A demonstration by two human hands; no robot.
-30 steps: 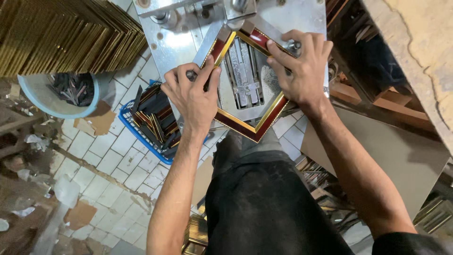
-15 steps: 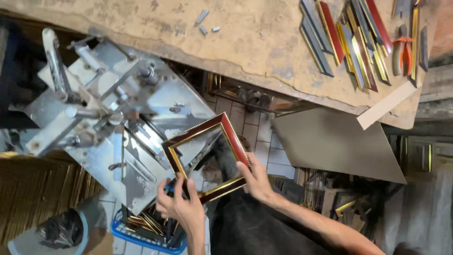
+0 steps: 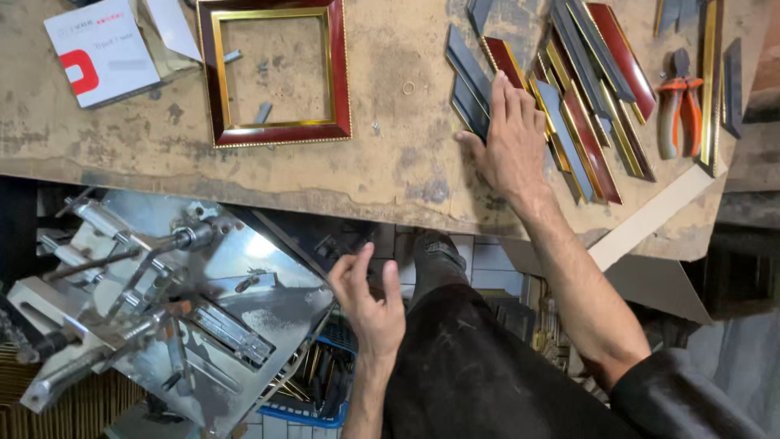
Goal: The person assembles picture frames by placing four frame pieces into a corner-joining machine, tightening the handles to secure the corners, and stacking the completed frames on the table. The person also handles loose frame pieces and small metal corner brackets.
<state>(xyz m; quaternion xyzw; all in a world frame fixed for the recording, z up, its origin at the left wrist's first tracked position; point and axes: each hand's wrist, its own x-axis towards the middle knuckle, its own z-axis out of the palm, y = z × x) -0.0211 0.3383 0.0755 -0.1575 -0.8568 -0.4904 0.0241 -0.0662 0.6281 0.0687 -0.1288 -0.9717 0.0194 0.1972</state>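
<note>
I saw the worn workbench (image 3: 390,162) carrying a finished red-and-gold frame (image 3: 275,71) at upper left — well apart from both hands. My right hand (image 3: 512,142) lay flat, fingers spread, on the cut moulding strips (image 3: 569,97); my left hand (image 3: 370,297) hung half-curled and empty beside the metal joining machine (image 3: 171,309) — below the bench edge.

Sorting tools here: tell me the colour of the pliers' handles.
Orange, on the pliers at the bench's far right, head view.

Bare forearms, dusty black clothing
</note>
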